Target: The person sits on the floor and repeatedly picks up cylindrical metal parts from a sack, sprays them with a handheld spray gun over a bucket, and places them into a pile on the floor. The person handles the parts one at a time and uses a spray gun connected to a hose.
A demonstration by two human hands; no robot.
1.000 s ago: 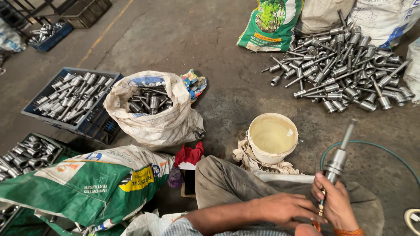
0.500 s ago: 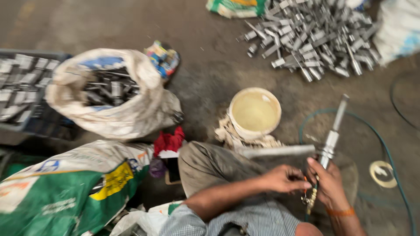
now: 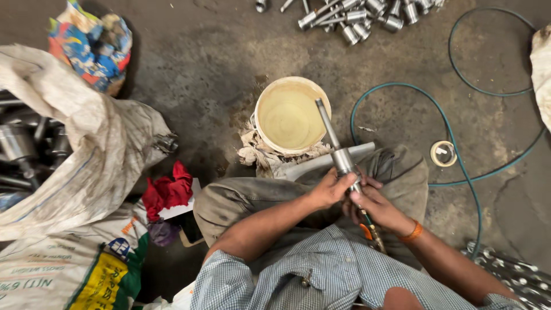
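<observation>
Grey concrete floor (image 3: pixel 189 63) spreads all round me, stained dark near the bucket. At nine o'clock a big white woven sack (image 3: pixel 86 166) sags open, with metal parts (image 3: pixel 20 143) showing inside it at the far left edge. Below it, at seven o'clock, lies a printed green and yellow sack (image 3: pixel 86 270). A green hose (image 3: pixel 453 143) loops across the floor from one to four o'clock. At twelve o'clock, just beyond my knees, stands a cream plastic bucket (image 3: pixel 291 115) holding pale yellowish liquid, on crumpled rags (image 3: pixel 258 158). More loose steel parts (image 3: pixel 356 14) lie at the top edge. A red cloth (image 3: pixel 169 192) sits at nine o'clock beside my thigh, and a small roll of tape (image 3: pixel 443 153) at two o'clock.

Over my lap I hold a steel shaft with a thicker collar (image 3: pixel 340 150), its thin end slanting up toward eleven o'clock across the bucket's rim. My left hand (image 3: pixel 332 188) is curled closed round the shaft just under the collar, fingers wrapped tight. My right hand (image 3: pixel 373 201) grips the lower end from the other side, fingers folded round it and touching the left.
</observation>
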